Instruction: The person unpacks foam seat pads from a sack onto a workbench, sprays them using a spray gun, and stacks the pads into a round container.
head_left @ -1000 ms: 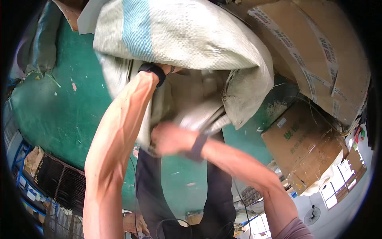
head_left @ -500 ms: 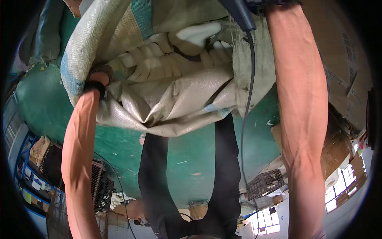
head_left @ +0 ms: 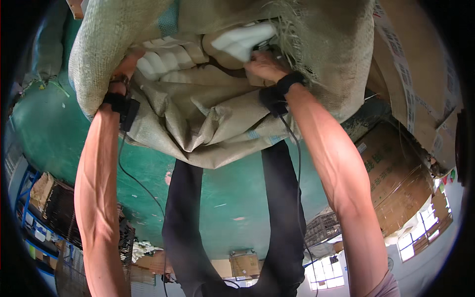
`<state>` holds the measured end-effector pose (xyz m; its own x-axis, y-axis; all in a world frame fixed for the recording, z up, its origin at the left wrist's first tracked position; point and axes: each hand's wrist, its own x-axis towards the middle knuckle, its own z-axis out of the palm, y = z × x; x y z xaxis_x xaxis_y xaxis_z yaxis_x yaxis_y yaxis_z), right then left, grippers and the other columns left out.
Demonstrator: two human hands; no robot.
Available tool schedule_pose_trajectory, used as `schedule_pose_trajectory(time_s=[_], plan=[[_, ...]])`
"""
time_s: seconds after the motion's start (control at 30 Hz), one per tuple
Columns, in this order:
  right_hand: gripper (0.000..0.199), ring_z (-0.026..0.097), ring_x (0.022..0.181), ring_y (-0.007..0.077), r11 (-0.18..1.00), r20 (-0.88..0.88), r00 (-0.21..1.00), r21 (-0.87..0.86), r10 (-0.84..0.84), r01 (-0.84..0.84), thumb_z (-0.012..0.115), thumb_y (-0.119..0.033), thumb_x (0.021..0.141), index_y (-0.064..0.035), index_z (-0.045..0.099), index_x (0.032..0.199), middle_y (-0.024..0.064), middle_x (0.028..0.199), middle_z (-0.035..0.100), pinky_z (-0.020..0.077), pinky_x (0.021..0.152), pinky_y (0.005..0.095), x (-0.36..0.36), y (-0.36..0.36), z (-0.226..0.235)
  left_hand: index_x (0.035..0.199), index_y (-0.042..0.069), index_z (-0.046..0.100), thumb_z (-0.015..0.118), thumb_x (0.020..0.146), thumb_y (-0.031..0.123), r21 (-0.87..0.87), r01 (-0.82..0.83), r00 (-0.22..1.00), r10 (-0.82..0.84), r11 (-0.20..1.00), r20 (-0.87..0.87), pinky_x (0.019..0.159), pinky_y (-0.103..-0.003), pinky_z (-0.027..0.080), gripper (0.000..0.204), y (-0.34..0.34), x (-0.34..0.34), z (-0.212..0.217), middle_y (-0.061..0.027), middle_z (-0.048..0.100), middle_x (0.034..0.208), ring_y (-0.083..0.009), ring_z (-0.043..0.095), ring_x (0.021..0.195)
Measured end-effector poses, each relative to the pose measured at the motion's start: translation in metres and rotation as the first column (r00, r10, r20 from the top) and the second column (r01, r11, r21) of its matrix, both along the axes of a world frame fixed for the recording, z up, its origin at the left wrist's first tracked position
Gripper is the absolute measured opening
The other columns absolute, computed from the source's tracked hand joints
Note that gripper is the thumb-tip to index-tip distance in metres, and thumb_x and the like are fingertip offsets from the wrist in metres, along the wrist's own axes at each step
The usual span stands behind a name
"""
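Woven sack [head_left: 341, 59] around white pieces [head_left: 165, 62], cardboard [head_left: 396, 171] beside; fingers [head_left: 257, 62] inside, openness and hold unclear.

2 bright windows [head_left: 324, 273] pierce pale walls [head_left: 415, 270] beyond the green floor [head_left: 232, 185]

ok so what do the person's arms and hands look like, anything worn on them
The left hand and right hand are ungloved. Each wrist wears a black band and a small black box-shaped unit with a thin dark cable. A muted purple fabric sleeve shows on the right arm.
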<state>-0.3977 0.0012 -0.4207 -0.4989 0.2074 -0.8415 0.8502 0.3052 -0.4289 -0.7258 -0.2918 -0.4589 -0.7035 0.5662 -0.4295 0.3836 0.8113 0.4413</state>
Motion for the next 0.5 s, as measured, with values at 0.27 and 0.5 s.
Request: schedule_pose_trajectory(time_s=[0.27,0.5], plan=[[0.088,0.047,0.135,0.0318,0.727,0.039,0.758,-0.255,-0.652,0.638,0.076,-0.058,0.083,-0.0048,0.047,0.147,0.0130,0.151,0.045,0.0497,0.094,0.0429,0.013,0.042,-0.021,0.134,0.005,0.062,0.078,0.080,0.058,0.208,0.043,0.964,-0.095,0.977,0.247,0.105,-0.039,0.044,0.077,0.059,0.019,0.098,-0.0126,0.065,0.131,-0.0276,0.060,0.120],[0.099,0.050,0.133,0.0262,0.914,-0.165,0.900,-0.035,-0.404,0.404,0.084,-0.051,0.074,-0.0078,0.043,0.152,0.0147,0.147,0.051,0.0484,0.102,0.0405,-0.021,0.037,-0.045,0.135,0.007,0.063,0.080,0.080,0.056,-0.005,0.046,0.957,-0.042,0.999,0.287,0.105,-0.036,0.044,0.076,0.060,0.006,0.106,-0.0103,0.065,0.134,-0.0230,0.060,0.122]])
